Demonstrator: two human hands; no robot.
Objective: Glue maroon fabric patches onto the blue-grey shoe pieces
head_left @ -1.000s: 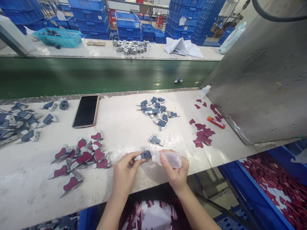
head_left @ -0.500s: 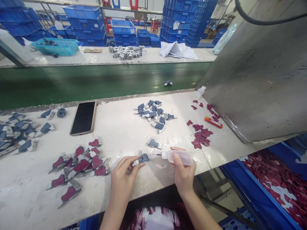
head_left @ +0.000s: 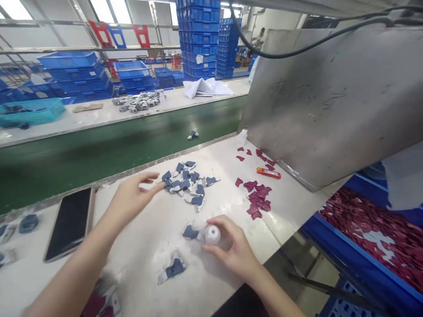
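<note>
My left hand [head_left: 135,193] reaches to the left edge of a pile of small blue-and-white parts [head_left: 184,185], thumb and fingers apart, with nothing visible between them. The thumb tip meets the outermost part, though I cannot tell whether it touches. My right hand [head_left: 233,246] grips a translucent squeeze bottle [head_left: 212,234], upright over the bench with its white top facing me. Just left of the bottle lies a blue-and-white part [head_left: 191,231]. Nearer me, another such part [head_left: 175,267] rests on the bench.
Maroon pieces [head_left: 259,198] and a red-orange tube [head_left: 268,172] lie on the right. A phone [head_left: 69,224] is at left, beside my left forearm. A metal panel [head_left: 317,101] rises at right. Below it stands a blue bin [head_left: 360,251] of maroon pieces.
My left hand has let go of its part, leaving it on the bench, and moved forward to the pile. My right hand has turned the bottle from lying sideways to upright. The view has swung right.
</note>
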